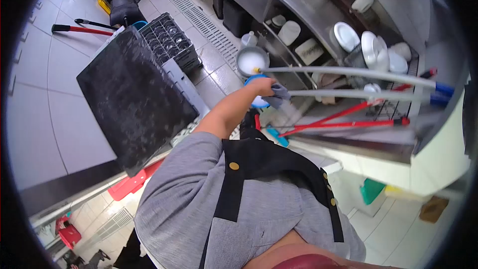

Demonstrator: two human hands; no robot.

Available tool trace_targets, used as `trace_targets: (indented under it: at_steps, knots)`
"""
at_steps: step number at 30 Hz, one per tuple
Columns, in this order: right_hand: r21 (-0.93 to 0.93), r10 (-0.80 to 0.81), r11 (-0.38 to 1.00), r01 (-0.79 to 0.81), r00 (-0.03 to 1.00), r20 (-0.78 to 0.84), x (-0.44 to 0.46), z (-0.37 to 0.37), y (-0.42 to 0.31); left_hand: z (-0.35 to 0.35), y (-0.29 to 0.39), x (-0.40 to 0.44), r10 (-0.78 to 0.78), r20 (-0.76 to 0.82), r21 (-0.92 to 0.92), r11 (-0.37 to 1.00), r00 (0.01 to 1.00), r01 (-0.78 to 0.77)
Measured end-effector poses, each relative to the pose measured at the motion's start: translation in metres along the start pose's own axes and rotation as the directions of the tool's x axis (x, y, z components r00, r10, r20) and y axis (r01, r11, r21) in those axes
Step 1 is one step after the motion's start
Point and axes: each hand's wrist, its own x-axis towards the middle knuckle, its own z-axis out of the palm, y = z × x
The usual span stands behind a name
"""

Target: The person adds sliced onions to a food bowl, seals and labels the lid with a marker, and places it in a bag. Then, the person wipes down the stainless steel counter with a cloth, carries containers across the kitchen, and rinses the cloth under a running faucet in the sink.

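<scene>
My left hand (261,87) reaches forward, its fingers closed on a grey-blue cloth (279,95) that hangs bunched from them. Just below it is a blue bucket (260,102), partly covered by the hand and cloth. Beyond that stands a grey bucket (253,62) of whitish liquid. Two long pale poles (348,71) with blue ends run from near the hand to the right. My right hand does not show.
To the left, a large black mat (137,99) lies beside a grey rack of glasses (168,42). Red-handled poles (343,125) lean at right below the steel shelving (279,7) with white dishes. A floor drain (204,22) runs behind the buckets.
</scene>
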Motion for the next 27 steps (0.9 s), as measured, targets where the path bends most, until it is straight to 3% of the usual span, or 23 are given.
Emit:
trace_targets:
  at_steps: [1,4,6,10,14,16,17,18,19,20,21,24,25,27]
  knots:
    - [-0.012,-0.011,1.000,0.011,1.000,0.025,0.018,-0.007,-0.023,-0.012,-0.022,0.016,-0.020,-0.040,0.050,0.999,0.999,0.022]
    - [-0.053,-0.068,0.996,0.074,0.993,0.098,0.072,-0.024,-0.098,-0.056,-0.083,0.027,-0.311,-0.045,0.122,0.941,0.949,0.314]
    - [-0.079,-0.112,0.989,0.124,0.983,0.147,0.104,-0.031,-0.151,-0.076,-0.139,0.024,-0.460,0.018,0.278,0.855,0.888,0.437]
    - [-0.081,-0.198,0.971,0.224,0.948,0.250,0.155,-0.031,-0.260,-0.108,-0.235,-0.016,-0.704,0.042,0.284,0.689,0.709,0.667]
    - [-0.187,-0.260,0.928,0.322,0.921,0.291,0.185,0.003,-0.383,-0.056,-0.398,-0.027,-0.773,0.018,-0.028,0.633,0.634,0.773]
    - [-0.119,-0.344,0.908,0.402,0.877,0.335,0.198,0.023,-0.432,-0.101,-0.351,-0.047,-0.872,0.038,-0.123,0.480,0.487,0.869]
    - [-0.106,-0.357,0.906,0.409,0.876,0.325,0.201,0.034,-0.456,-0.052,-0.448,-0.032,-0.787,0.211,0.223,0.616,0.579,0.756]
    - [-0.053,-0.307,0.939,0.341,0.896,0.321,0.204,0.042,-0.482,-0.058,-0.455,-0.039,-0.788,0.366,-0.067,0.508,0.495,0.859]
    - [0.000,-0.258,0.962,0.272,0.911,0.323,0.211,0.052,-0.507,-0.050,-0.446,-0.042,-0.770,0.108,0.102,0.638,0.629,0.764]
    - [0.060,-0.263,0.965,0.257,0.918,0.298,0.220,0.065,-0.529,-0.078,-0.413,-0.043,-0.841,0.215,-0.097,0.487,0.496,0.868]
    - [0.069,-0.277,0.961,0.269,0.915,0.294,0.233,0.078,-0.558,-0.079,-0.416,-0.043,-0.847,0.170,-0.142,0.486,0.504,0.863]
    - [0.009,-0.390,0.918,0.395,0.902,0.186,0.249,0.119,-0.657,-0.123,-0.430,-0.040,-0.814,0.181,-0.243,0.507,0.552,0.827]
    - [0.101,-0.511,0.860,0.501,0.837,0.196,0.277,0.133,-0.680,-0.145,-0.436,-0.039,-0.798,0.178,-0.307,0.510,0.575,0.803]
    - [0.088,-0.607,0.793,0.603,0.771,0.190,0.288,0.167,-0.767,-0.198,-0.464,-0.028,-0.764,0.150,-0.446,0.514,0.627,0.733]
